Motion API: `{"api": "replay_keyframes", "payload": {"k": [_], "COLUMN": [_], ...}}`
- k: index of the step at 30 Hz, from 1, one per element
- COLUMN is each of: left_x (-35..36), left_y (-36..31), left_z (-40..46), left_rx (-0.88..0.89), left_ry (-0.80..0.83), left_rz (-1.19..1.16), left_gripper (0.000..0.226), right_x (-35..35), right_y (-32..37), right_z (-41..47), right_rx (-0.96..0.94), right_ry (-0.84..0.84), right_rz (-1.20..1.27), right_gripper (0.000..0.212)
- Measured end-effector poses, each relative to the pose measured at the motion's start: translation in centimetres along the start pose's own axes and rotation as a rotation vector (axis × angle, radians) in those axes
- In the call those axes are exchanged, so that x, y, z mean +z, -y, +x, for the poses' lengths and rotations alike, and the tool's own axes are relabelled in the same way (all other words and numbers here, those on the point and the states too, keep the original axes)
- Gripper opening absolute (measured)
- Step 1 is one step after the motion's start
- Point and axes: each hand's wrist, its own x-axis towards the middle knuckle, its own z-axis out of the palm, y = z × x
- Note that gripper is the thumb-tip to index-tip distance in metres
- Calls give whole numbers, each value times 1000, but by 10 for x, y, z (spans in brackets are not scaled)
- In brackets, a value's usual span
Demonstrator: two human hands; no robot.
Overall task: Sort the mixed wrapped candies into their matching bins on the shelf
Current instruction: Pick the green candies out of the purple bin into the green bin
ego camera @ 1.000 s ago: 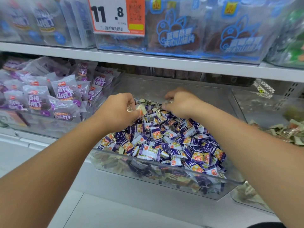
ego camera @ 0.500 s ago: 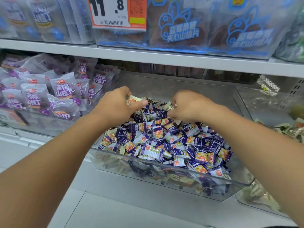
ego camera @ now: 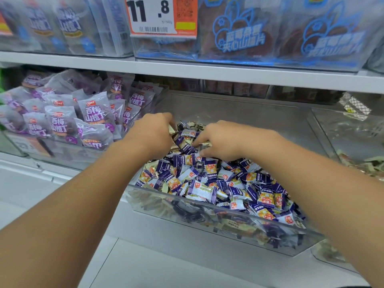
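Digging into the clear bin of purple candies, left hand fingers curled round pale candies, right hand fingers pinching into pile.

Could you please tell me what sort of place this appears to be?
Most likely a shop's snack aisle: a price tag hangs on the upper shelf, and a clear bin of wrapped candies sits beside bagged snacks.

Both hands reaching forward, fingers curled downward
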Motion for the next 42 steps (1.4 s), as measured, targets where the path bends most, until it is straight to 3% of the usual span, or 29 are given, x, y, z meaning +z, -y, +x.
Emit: {"api": "replay_keyframes", "payload": {"k": [2, 6, 8, 10, 12, 15, 18, 22, 25, 27, 32, 37, 42], "left_x": [0, -2, -1, 0, 2, 3, 1, 1, 11, 19, 35, 34, 25], "left_y": [1, 6, 8, 8, 8, 9, 8, -1, -12, -20, -44, -49, -32], "left_z": [-2, -4, -8, -9, -7, -4, -2, -4, -6, -5, -2, 2, 5], "left_rx": [22, 174, 218, 223, 233, 245, 244, 289, 349, 367, 243, 157, 170], "left_ry": [58, 205, 312, 353, 327, 299, 274, 183, 238, 240, 80, 114, 150], "left_rz": [34, -62, -102, -123, -131, -94, -36, -54, -98, -50, 198, 176, 93], "left_gripper": [34, 12, 10, 17, 19, 18, 15, 27, 23, 27, 50, 31, 24], "right_x": [-11, -24, -26, -26, -17, 8, 9, -4, -9, -12, -9, 11, 16], "right_y": [-6, -17, -22, -20, -8, 12, -1, -30, -43, -45, -24, -7, -21], "right_z": [-6, -23, -27, -30, -29, -26, -27, -36, -43, -47, -46, -23, -21], "right_rx": [29, 72, 83, 22, -100, -178, -5, 191, 297, 316, 56, -129, -22], "right_ry": [46, 200, 139, -46, -115, 61, 20, 36, 34, -1, -259, -78, -28], "right_rz": [-69, -277, -208, -91, 27, -66, -215, -157, -215, -227, -93, -52, -156], "right_gripper": [37, 34, 27, 20, 24, 32, 32, 37, 40, 30, 14, 30, 31]}}
